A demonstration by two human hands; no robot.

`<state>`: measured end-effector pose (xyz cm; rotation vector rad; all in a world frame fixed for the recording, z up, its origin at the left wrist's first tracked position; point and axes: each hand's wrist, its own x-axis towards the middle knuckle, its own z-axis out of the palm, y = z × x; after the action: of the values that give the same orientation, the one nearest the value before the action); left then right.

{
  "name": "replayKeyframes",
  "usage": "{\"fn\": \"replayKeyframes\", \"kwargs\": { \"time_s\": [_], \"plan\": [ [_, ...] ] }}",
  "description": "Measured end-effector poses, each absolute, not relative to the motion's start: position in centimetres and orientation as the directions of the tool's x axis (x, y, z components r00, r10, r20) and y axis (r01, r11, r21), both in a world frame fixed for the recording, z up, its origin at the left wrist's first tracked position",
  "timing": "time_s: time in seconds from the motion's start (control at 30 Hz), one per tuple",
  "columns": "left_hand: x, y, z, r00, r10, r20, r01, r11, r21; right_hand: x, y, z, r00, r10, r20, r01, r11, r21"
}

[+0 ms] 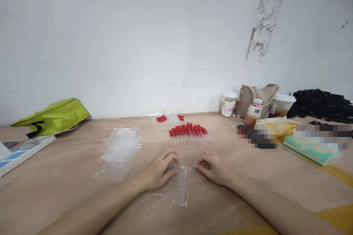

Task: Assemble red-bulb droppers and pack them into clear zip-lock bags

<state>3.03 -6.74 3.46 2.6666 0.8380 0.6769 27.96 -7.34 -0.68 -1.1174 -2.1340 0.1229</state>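
My left hand [162, 170] is closed, its curled fingers and thumb at the upper left edge of a clear zip-lock bag [180, 187]. The bag lies flat, its red-lined zip strip to the right. Just right of it, my right hand [212, 167] rests on the table with the fingers curled in and nothing visible in them. Beyond both hands lies a fanned row of thin clear droppers [190, 134] with red rubber bulbs pointing away from me. A loose stack of clear zip-lock bags [121, 150] spreads out to the left of my left hand.
Small red bulbs [161, 118] lie on clear plastic by the wall. A yellow-green bag [55, 115] and a white-and-blue box [24, 154] sit at left. At right stand a lidded cup [228, 104], a bottle [253, 112], a beige bag [259, 93] and a tissue pack [311, 150].
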Motion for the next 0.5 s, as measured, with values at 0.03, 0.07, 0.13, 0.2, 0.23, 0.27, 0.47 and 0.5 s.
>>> {"fn": "replayKeyframes", "kwargs": {
  "time_s": [0.03, 0.07, 0.13, 0.2, 0.23, 0.27, 0.47, 0.5],
  "plan": [
    [2.5, -7.0, 3.6, 0.769, 0.545, 0.334, 0.438, -0.830, 0.345, 28.0, -7.5, -0.6, -0.362, 0.760, 0.540, 0.674, 0.614, -0.411],
    [1.9, -7.3, 3.7, 0.819, 0.491, 0.299, 0.402, -0.861, 0.311, 28.1, -7.6, -0.6, -0.361, 0.767, 0.531, 0.664, 0.611, -0.432],
    [0.4, -7.7, 3.8, 0.878, 0.429, 0.211, 0.372, -0.890, 0.263, 28.1, -7.7, -0.4, -0.379, 0.764, 0.522, 0.637, 0.625, -0.452],
    [-0.8, -8.1, 3.7, 0.888, 0.442, 0.125, 0.404, -0.881, 0.245, 28.1, -8.0, -0.1, -0.424, 0.742, 0.519, 0.603, 0.659, -0.450],
    [-1.1, -8.1, 3.5, 0.877, 0.472, 0.091, 0.440, -0.864, 0.243, 28.0, -8.1, 0.1, -0.455, 0.726, 0.515, 0.585, 0.680, -0.442],
    [-1.2, -8.2, 3.2, 0.856, 0.512, 0.068, 0.484, -0.841, 0.241, 28.0, -8.3, 0.2, -0.488, 0.710, 0.508, 0.568, 0.700, -0.433],
    [0.2, -8.0, 1.2, 0.695, 0.713, 0.097, 0.688, -0.698, 0.199, 27.5, -8.9, 0.5, -0.628, 0.636, 0.449, 0.516, 0.772, -0.372],
    [0.5, -8.0, 1.0, 0.677, 0.728, 0.105, 0.705, -0.683, 0.193, 27.4, -8.8, 0.5, -0.638, 0.629, 0.445, 0.510, 0.777, -0.367]
  ]
}}
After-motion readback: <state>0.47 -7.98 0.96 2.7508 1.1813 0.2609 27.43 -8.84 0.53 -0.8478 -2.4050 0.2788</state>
